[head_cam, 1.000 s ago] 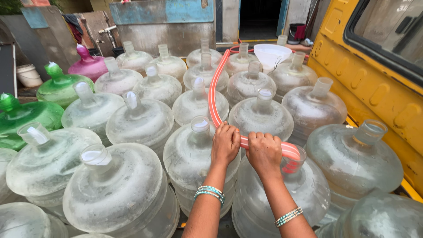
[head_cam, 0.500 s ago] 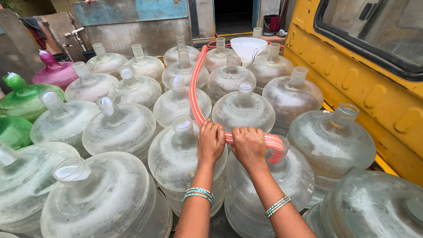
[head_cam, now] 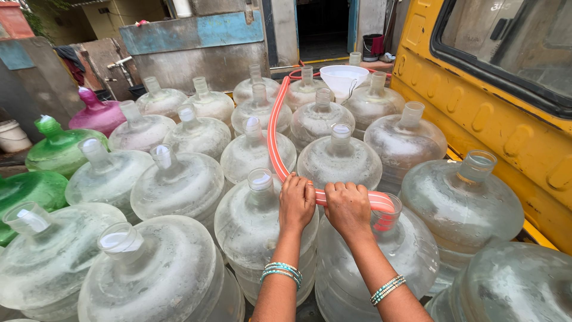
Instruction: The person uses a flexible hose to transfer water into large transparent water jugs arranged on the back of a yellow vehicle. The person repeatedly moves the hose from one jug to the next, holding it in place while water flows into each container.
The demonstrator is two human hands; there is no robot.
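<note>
Both my hands grip a red-and-white hose (head_cam: 275,128) that runs from the back over the tops of the jugs. My left hand (head_cam: 297,201) and my right hand (head_cam: 348,207) sit side by side on it, fingers curled over. The hose end bends down into the open neck of a clear water jug (head_cam: 393,250) just right of my right hand. Another clear jug (head_cam: 260,214) with a capped neck stands directly under my left hand. Beaded bracelets circle both wrists.
Several large clear water jugs (head_cam: 179,179) stand packed together. Green jugs (head_cam: 56,149) and a pink jug (head_cam: 95,113) stand at the left. A white funnel (head_cam: 344,77) rests on the far jugs. A yellow vehicle (head_cam: 494,107) runs along the right. A doorway and a wall lie behind.
The view has shifted slightly. My hands stay gripped on the hose in the same place, with its end in the jug neck.
</note>
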